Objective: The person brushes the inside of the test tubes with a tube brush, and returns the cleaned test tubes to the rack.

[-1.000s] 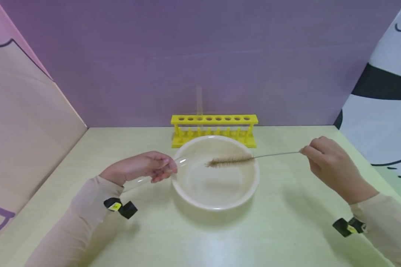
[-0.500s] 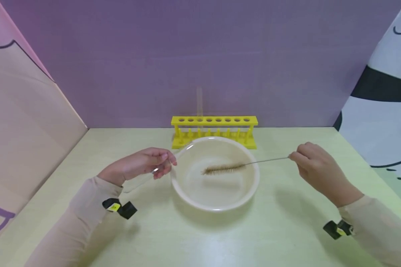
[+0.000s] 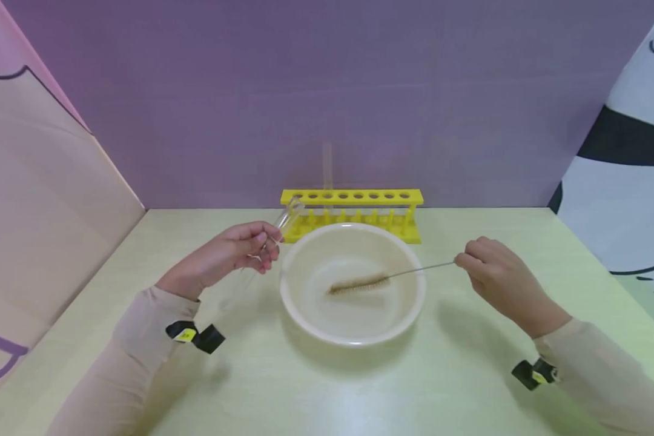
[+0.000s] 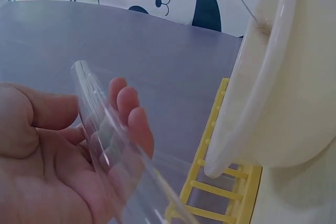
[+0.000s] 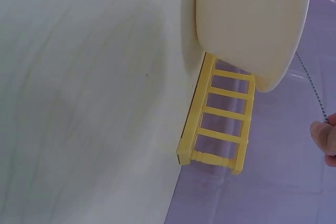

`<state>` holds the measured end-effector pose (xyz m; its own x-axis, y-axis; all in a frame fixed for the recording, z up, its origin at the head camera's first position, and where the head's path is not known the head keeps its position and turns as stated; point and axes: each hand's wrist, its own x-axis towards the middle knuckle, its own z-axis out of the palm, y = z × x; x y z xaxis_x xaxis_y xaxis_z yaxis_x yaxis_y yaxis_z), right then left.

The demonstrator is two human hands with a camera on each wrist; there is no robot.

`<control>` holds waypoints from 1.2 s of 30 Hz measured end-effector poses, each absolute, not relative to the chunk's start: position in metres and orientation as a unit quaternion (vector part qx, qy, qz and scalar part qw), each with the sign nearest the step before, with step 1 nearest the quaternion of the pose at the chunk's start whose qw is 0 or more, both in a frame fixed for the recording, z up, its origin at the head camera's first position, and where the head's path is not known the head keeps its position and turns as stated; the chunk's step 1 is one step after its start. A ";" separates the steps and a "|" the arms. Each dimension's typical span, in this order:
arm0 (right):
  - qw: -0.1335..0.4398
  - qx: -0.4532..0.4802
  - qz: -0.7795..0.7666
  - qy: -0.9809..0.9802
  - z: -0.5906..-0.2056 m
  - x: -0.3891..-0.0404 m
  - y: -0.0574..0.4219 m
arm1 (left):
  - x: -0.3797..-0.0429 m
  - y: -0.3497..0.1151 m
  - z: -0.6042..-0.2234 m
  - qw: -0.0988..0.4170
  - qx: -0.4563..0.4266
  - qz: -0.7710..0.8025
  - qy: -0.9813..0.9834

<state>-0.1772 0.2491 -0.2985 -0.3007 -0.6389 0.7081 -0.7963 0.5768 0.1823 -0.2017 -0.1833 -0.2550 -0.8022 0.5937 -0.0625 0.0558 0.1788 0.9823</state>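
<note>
My left hand (image 3: 234, 254) holds a clear glass test tube (image 3: 287, 219) between thumb and fingers, left of the basin. The tube slants, one end raised toward the yellow rack and the other down near the wrist. In the left wrist view the test tube (image 4: 113, 145) lies across the fingers and looks empty. To the right, my right hand (image 3: 504, 281) pinches the thin wire handle of a test tube brush (image 3: 360, 283). Its brown bristles hang over the inside of the cream basin (image 3: 354, 339). In the right wrist view the bristles are hidden behind the basin.
Behind the basin stands a yellow test tube rack (image 3: 354, 197) with a row of holes. Another clear test tube (image 3: 327, 163) stands upright in it. A purple panel (image 3: 327, 91) closes off the back of the pale table (image 3: 349, 399).
The test tube in my left hand has swung from nearly level over the basin to steeper, its upper end now before the rack. My right hand and the brush have moved left and lower.
</note>
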 end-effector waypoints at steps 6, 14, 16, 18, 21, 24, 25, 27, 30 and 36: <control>0.361 0.449 0.083 -0.813 -0.300 -0.178 0.244 | -0.203 -0.180 -0.253 0.194 0.226 0.608 0.736; 0.348 0.433 0.073 -0.828 -0.303 -0.179 0.239 | -0.205 -0.176 -0.249 0.142 0.218 0.595 0.760; 0.346 0.424 0.071 -0.834 -0.304 -0.179 0.237 | -0.205 -0.175 -0.248 0.127 0.219 0.592 0.765; 0.345 0.413 0.066 -0.840 -0.304 -0.179 0.235 | -0.206 -0.174 -0.248 0.111 0.218 0.594 0.767; 0.342 0.397 0.062 -0.849 -0.303 -0.179 0.233 | -0.207 -0.172 -0.247 0.088 0.209 0.605 0.763; 0.345 0.391 0.061 -0.851 -0.303 -0.181 0.232 | -0.209 -0.171 -0.246 0.074 0.193 0.615 0.761; 0.347 0.391 0.061 -0.850 -0.303 -0.181 0.231 | -0.209 -0.170 -0.246 0.072 0.189 0.617 0.760; 0.349 0.391 0.064 -0.849 -0.303 -0.182 0.230 | -0.211 -0.169 -0.245 0.070 0.183 0.616 0.763; 0.347 0.387 0.070 -0.852 -0.303 -0.182 0.229 | -0.215 -0.168 -0.245 0.063 0.181 0.615 0.765; 0.345 0.376 0.089 -0.855 -0.300 -0.183 0.226 | -0.226 -0.165 -0.241 0.037 0.166 0.611 0.773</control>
<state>-0.1826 0.2264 -0.2998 -0.4786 -0.5825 0.6570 -0.7049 0.7010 0.1081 -0.2256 -0.1648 -0.2408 -0.9420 0.3025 0.1457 0.2118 0.1987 0.9569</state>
